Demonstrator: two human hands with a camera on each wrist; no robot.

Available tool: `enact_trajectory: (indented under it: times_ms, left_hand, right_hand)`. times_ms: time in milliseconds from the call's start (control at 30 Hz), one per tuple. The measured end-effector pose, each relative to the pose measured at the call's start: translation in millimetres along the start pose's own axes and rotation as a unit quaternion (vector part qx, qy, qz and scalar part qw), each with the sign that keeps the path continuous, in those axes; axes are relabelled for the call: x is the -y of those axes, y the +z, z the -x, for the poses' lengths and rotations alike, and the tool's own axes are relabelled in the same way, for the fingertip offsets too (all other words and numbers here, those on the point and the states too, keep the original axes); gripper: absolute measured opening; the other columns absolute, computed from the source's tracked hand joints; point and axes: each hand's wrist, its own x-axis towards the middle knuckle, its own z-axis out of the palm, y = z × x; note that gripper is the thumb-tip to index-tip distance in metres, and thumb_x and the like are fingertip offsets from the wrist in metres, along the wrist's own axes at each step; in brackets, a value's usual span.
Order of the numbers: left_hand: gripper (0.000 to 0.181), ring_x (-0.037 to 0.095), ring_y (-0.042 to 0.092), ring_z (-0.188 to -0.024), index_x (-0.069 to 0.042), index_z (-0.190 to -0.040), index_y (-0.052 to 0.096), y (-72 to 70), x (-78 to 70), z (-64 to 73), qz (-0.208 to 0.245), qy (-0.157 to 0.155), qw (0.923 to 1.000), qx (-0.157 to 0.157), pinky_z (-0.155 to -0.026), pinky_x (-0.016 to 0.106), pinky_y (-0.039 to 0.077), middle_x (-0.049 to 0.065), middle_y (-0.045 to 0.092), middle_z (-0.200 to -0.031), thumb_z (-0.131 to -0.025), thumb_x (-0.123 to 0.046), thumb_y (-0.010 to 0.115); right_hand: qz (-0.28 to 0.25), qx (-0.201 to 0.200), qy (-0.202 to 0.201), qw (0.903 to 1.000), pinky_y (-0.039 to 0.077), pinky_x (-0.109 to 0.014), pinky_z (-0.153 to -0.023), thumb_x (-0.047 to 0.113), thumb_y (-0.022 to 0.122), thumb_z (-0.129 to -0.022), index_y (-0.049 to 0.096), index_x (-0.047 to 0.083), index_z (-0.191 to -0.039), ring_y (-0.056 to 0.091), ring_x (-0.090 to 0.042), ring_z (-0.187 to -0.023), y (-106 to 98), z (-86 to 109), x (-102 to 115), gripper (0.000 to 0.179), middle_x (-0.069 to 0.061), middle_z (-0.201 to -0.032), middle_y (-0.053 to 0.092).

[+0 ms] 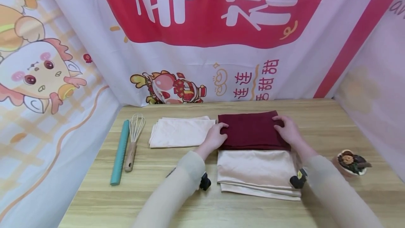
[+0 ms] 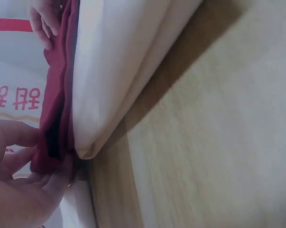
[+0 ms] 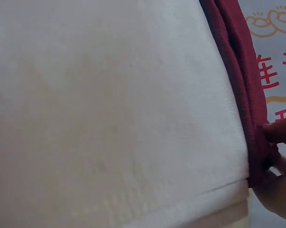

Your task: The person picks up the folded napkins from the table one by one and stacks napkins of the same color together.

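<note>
A folded maroon cloth (image 1: 250, 131) lies at the back of the table, with a hand at each short end. My left hand (image 1: 216, 137) grips its left end; in the left wrist view the fingers (image 2: 52, 183) wrap under the folded layers. At the opposite end my right hand (image 1: 288, 130) pinches the cloth, and the right wrist view has its thumb and fingers around the corner of the maroon cloth (image 3: 242, 80). Directly in front is a folded cream satin cloth (image 1: 254, 171), its back edge meeting the maroon one.
Left of the maroon cloth lies a folded white cloth (image 1: 181, 133), close to my left hand. Farther left are a whisk (image 1: 133, 143) with a wooden handle and a teal rod (image 1: 121, 154). A small pot (image 1: 349, 164) with dark contents stands at the right. Printed curtains (image 1: 202, 55) border the table (image 1: 177, 200).
</note>
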Motion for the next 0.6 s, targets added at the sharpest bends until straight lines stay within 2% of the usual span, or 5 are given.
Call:
enact_trajectory:
  times_ms: [133,267,400,600]
  left_hand:
    - [0.042,0.026,0.052,-0.109,-0.004,-0.124,0.06,-4.6,3.5,6.3,-0.01,0.011,0.9999,0.001,-0.093,0.037,0.042,0.016,0.057,-0.119,-0.082,0.0,0.058]
    - [0.043,0.026,0.053,-0.099,-0.004,-0.124,0.06,-10.6,8.9,14.4,0.011,0.026,0.9996,-0.008,-0.085,0.037,0.043,0.016,0.055,-0.111,-0.081,-0.001,0.058]
    - [0.043,0.026,0.054,-0.099,-0.003,-0.124,0.06,-18.1,11.8,26.1,0.036,0.037,0.9986,-0.012,-0.087,0.038,0.043,0.016,0.057,-0.114,-0.081,-0.002,0.06]
    - [0.043,0.027,0.059,-0.093,-0.001,-0.128,0.056,-24.2,11.9,51.7,0.083,0.041,0.9956,0.016,-0.081,0.037,0.048,0.018,0.055,-0.118,-0.085,-0.003,0.06]
  right_hand:
    - [0.002,0.012,-0.012,0.9999,0.029,-0.062,-0.099,-0.008,0.056,-0.088,0.056,-0.01,-0.118,0.037,-0.054,-0.119,-6,6.3,3,0.029,-0.039,-0.127,0.04]
    - [-0.005,0.023,-0.024,0.9994,0.037,-0.062,-0.094,-0.01,0.057,-0.087,0.055,-0.012,-0.118,0.04,-0.056,-0.114,-14,16.4,8,0.031,-0.04,-0.127,0.038]
    - [-0.015,0.025,-0.052,0.9982,0.039,-0.063,-0.091,-0.013,0.058,-0.085,0.056,-0.013,-0.115,0.041,-0.055,-0.112,-18,29.4,14,0.031,-0.041,-0.122,0.04]
    - [-0.002,0.02,-0.089,0.9958,0.044,-0.061,-0.084,-0.013,0.06,-0.084,0.059,-0.011,-0.112,0.043,-0.048,-0.11,-21,54.8,19,0.028,-0.034,-0.119,0.047]
